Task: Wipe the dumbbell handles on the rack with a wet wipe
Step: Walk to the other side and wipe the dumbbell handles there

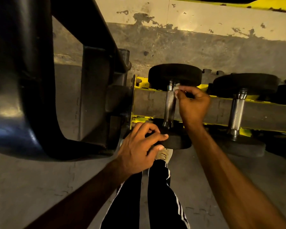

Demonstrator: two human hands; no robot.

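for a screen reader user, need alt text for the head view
The right hand pinches a white wet wipe against the far end of a dumbbell handle on a yellow rack, while the left hand grips its near weight.

Yellow rack (139,119) with dumbbells (236,111) across its rails

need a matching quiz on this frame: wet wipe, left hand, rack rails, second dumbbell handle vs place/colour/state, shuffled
1 wet wipe
2 left hand
3 rack rails
4 second dumbbell handle

a yellow
b touched by no hand
c grips the near weight head
d pinched by the right hand at the far end of the first handle

Pairs: 1-d, 2-c, 3-a, 4-b
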